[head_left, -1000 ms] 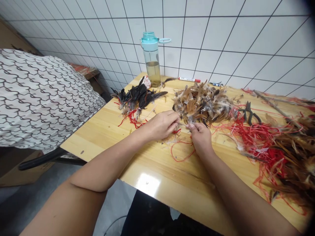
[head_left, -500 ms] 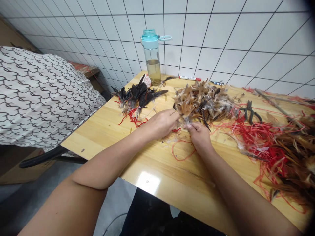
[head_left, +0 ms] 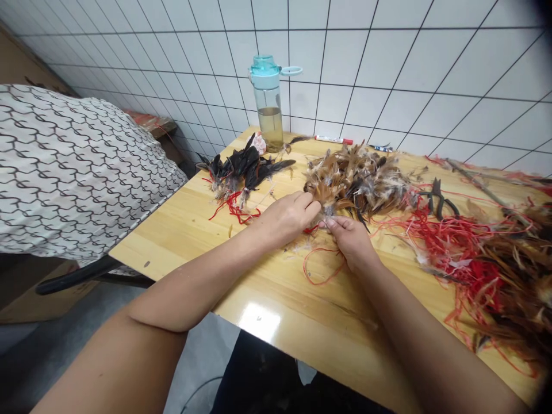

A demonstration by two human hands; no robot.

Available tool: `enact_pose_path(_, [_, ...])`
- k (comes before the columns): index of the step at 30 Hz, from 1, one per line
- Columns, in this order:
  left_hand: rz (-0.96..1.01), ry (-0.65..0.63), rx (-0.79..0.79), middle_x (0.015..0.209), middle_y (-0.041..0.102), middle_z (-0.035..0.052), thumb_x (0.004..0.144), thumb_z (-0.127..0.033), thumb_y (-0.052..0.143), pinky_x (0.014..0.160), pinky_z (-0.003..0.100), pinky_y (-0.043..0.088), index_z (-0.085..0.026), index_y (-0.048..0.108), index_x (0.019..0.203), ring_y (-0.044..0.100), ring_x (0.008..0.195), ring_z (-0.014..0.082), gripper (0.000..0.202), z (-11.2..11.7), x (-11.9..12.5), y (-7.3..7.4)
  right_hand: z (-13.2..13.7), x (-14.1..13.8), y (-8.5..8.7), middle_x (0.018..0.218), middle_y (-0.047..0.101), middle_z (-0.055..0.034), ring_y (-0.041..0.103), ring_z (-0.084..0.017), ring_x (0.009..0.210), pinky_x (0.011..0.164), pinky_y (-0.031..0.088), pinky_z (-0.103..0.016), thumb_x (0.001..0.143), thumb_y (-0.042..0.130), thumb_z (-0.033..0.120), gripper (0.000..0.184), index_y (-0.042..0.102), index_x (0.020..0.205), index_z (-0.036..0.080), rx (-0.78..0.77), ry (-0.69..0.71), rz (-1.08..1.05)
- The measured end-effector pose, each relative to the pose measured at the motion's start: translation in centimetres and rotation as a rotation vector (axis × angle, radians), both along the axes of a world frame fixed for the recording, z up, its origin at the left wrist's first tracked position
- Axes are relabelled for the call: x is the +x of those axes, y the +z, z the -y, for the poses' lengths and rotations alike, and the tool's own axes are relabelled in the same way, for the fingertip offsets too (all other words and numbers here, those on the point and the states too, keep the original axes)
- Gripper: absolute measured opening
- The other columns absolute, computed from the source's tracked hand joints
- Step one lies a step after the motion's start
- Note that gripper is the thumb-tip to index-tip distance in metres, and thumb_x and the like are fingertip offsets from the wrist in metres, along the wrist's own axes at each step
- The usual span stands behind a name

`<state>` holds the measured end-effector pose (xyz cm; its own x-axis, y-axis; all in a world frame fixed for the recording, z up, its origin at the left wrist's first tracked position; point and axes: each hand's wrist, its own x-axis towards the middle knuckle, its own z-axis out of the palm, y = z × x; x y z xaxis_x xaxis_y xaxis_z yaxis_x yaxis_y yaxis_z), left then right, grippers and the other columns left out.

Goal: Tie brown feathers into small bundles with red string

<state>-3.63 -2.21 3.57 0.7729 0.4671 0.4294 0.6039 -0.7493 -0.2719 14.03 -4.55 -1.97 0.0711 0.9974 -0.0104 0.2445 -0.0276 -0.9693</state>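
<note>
My left hand (head_left: pixel 290 217) is closed, its fingers curled at the left of the quill end of a brown feather bundle (head_left: pixel 331 196). Its fingertips are partly hidden. My right hand (head_left: pixel 352 240) pinches the bound base of that bundle from the right, thumb and forefinger together. Behind the hands, more brown and grey feather bunches (head_left: pixel 371 175) lie piled, so the edge of the held bundle blends into them. A thin red string (head_left: pixel 305 270) curves in a loop on the wood below, running up under my right hand.
Black feather bunches (head_left: pixel 245 167) with red string ends lie left on the table (head_left: pixel 276 299). A water bottle (head_left: pixel 270 123), a red marker (head_left: pixel 333 140) and a blue-and-white pen (head_left: pixel 381 148) stand or lie near the tiled wall. Pliers (head_left: pixel 438 198), tangled red strings (head_left: pixel 452 236) and brown feathers (head_left: pixel 517 282) spread right.
My left hand has shifted slightly right, closer to my right hand at the bundle's base. My right hand keeps its pinch. The whole view has moved a little.
</note>
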Motion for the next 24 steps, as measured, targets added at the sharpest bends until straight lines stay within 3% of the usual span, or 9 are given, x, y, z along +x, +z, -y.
enact_pose_path(7, [0.019, -0.059, 0.011, 0.081, 0.055, 0.0080, 0.095, -0.020, 0.039, 0.068, 0.030, 0.042, -0.012, 0.058, 0.087, 0.051, 0.077, 0.0180, 0.022, 0.6, 0.5, 0.5, 0.4, -0.1, 1.7, 0.054, 0.046, 0.0031, 0.030, -0.009, 0.049, 0.051, 0.026, -0.026, 0.067, 0.064, 0.047, 0.030, 0.060, 0.060, 0.018, -0.122, 0.071, -0.149])
enact_pose_path(13, [0.054, -0.063, -0.019, 0.081, 0.056, 0.0079, 0.095, -0.025, 0.040, 0.071, 0.031, 0.043, -0.013, 0.059, 0.087, 0.051, 0.079, 0.0187, 0.023, 0.6, 1.0, -0.2, 0.5, -0.2, 1.7, 0.053, 0.042, 0.0046, 0.029, -0.009, 0.050, 0.051, 0.023, -0.025, 0.067, 0.063, 0.044, 0.026, 0.057, 0.060, 0.019, -0.141, 0.115, -0.174])
enact_pose_path(16, [0.104, -0.056, -0.017, 0.096, 0.060, 0.0107, 0.093, -0.026, 0.044, 0.077, 0.032, 0.044, -0.013, 0.060, 0.096, 0.052, 0.089, 0.0203, 0.021, 0.0, 0.8, -0.5, 0.3, -0.2, 1.6, 0.055, 0.044, 0.0042, 0.031, -0.009, 0.052, 0.051, 0.023, -0.025, 0.065, 0.065, 0.045, 0.027, 0.058, 0.061, 0.018, -0.150, 0.081, -0.182])
enact_pose_path(20, [0.317, -0.015, 0.035, 0.116, 0.059, 0.0112, 0.089, -0.018, 0.048, 0.093, 0.039, 0.039, -0.017, 0.061, 0.105, 0.047, 0.109, 0.0234, 0.020, -0.3, 0.3, -0.4, 0.3, -0.2, 1.6, 0.057, 0.045, 0.0047, 0.031, -0.008, 0.051, 0.049, 0.022, -0.024, 0.062, 0.067, 0.047, 0.031, 0.056, 0.063, 0.018, -0.161, 0.028, -0.253])
enact_pose_path(22, [0.429, 0.007, -0.038, 0.106, 0.062, 0.0100, 0.088, -0.019, 0.050, 0.091, 0.039, 0.039, -0.017, 0.063, 0.097, 0.049, 0.101, 0.0219, 0.016, -0.1, 0.3, -0.3, 0.3, -0.1, 1.6, 0.054, 0.042, 0.0063, 0.028, -0.007, 0.048, 0.048, 0.022, -0.023, 0.062, 0.067, 0.047, 0.031, 0.055, 0.064, 0.019, -0.166, 0.010, -0.293])
enact_pose_path(24, [0.530, 0.008, -0.235, 0.091, 0.062, 0.0075, 0.087, -0.023, 0.052, 0.085, 0.035, 0.041, -0.016, 0.063, 0.086, 0.052, 0.089, 0.0183, 0.013, 0.2, 0.5, -0.4, 0.3, -0.1, 1.5, 0.052, 0.037, 0.0076, 0.027, -0.008, 0.047, 0.047, 0.022, -0.023, 0.064, 0.066, 0.047, 0.030, 0.052, 0.065, 0.020, -0.162, 0.002, -0.309])
